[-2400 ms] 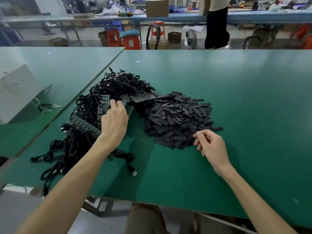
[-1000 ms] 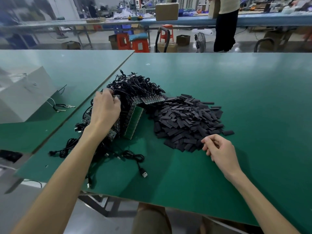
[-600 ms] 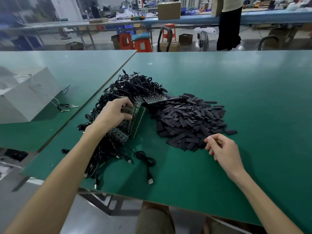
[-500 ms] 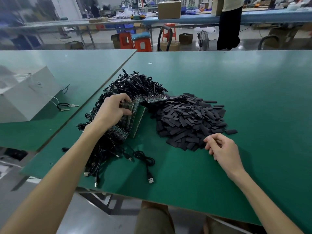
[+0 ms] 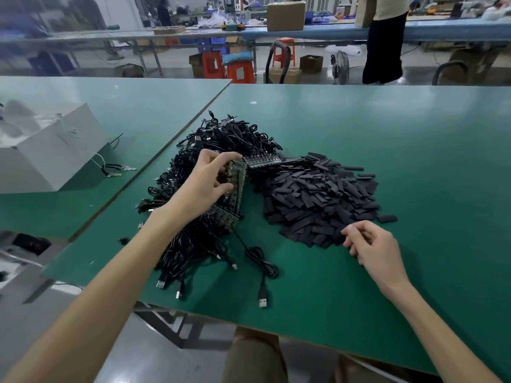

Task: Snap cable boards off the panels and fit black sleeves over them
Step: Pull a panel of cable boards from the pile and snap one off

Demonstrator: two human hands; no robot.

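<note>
Smooth green matting covers the tabletop (image 5: 387, 134), and a loose heap of flat, matte black sleeves (image 5: 318, 194) lies on it. Just left of the heap sits a tangle of thin, glossy black cables (image 5: 226, 136) with green strip-shaped panels (image 5: 236, 175) among them. My left hand (image 5: 206, 186) is curled round one panel, thumb and fingers pinching it, close against the heap's left side. My right hand (image 5: 376, 244) rests at the heap's near edge, fingers loosely curled; whether it pinches a sleeve I cannot tell.
</note>
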